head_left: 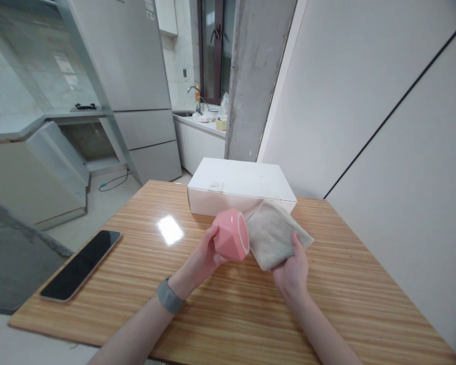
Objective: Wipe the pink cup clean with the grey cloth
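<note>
My left hand is closed around a pink faceted ceramic cup, tipped on its side so that its pale-rimmed base faces right. A grey cloth, folded into a flat square, is gripped by my right hand, with the thumb on top and the other fingers underneath. The cloth's left edge is right beside the cup's base; whether they touch I cannot tell. Both things are held above the wooden table, in front of a closed white box. The inside of the cup is turned away from view.
A black-screened phone lies at the table's left edge. A white wall runs along the right side. Beyond the table stand a grey fridge, a concrete pillar and a sink counter with a tap.
</note>
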`<state>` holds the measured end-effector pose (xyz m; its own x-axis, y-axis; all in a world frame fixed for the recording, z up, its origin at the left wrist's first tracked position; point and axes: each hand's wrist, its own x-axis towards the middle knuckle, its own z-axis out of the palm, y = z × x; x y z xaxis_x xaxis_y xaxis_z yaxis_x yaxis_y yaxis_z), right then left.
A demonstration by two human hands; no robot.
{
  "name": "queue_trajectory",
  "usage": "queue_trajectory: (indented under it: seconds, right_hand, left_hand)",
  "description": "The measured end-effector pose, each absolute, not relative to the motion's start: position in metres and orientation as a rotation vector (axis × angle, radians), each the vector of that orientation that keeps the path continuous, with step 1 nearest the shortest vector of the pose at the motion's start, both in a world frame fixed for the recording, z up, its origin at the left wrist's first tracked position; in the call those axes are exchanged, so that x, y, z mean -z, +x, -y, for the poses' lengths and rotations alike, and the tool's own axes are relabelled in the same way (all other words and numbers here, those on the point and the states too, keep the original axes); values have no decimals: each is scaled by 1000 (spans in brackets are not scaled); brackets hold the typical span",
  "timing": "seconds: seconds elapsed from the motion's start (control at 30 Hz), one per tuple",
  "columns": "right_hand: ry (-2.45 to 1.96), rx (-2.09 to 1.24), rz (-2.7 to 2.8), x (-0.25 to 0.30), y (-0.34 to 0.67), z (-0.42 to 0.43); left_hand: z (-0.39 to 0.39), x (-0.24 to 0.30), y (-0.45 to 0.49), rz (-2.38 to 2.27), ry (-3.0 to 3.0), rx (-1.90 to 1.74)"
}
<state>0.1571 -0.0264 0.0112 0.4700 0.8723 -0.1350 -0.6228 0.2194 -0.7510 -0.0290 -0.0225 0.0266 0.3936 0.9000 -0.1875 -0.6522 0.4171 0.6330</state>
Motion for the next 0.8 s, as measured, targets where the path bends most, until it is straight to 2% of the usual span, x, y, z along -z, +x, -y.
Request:
queue_trajectory:
  seconds: [0.13, 0.27, 0.43, 0.8]
  right_hand:
    - [-928, -1122, 255, -14, 149, 28]
    - [-903, -1318, 600, 1, 135, 36]
    - [-887, -1385, 779, 12, 132, 38]
    - [-879, -1466, 568, -13, 129, 47]
  left_hand:
    - [28, -20, -22, -544, 577, -1019]
    - [33, -12, -15, -611, 670, -1066]
    - [34, -9, -11, -711, 733, -1177]
    - [27, -10, -12, -928, 910, -1288]
